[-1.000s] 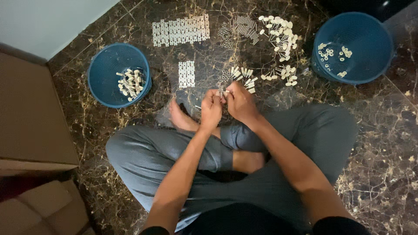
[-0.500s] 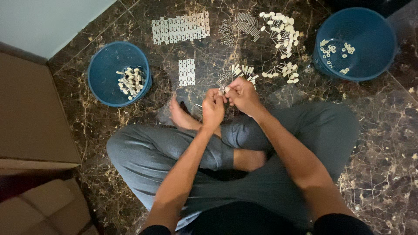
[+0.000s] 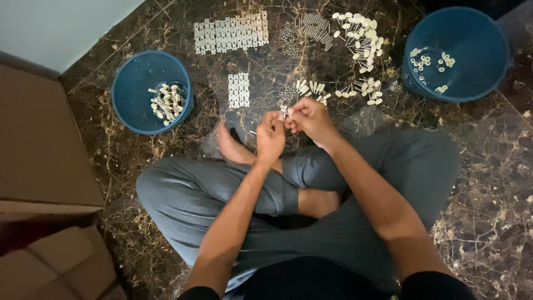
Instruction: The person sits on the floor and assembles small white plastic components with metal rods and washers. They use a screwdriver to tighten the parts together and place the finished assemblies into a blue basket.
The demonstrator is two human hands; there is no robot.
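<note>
Two hands pinch a tiny pale part above the dark marbled stone floor [image 3: 499, 183].

The left hand [image 3: 270, 136] and right hand [image 3: 311, 115] meet fingertip to fingertip, both curled nearly closed around a small whitish plastic piece [image 3: 284, 111] with a greyish metal bit; its exact shape is too small to tell. It sits in the air just above the crossed legs in grey trousers [image 3: 222, 191]. Just beyond lies a scatter of cream plastic pegs [image 3: 358, 39], flat white strips of joined parts [image 3: 230, 33] and a small white strip [image 3: 239, 90]. A round blue plastic basket [image 3: 139, 83] holds pegs at left; another blue basket [image 3: 472, 33] stands at right.
</note>
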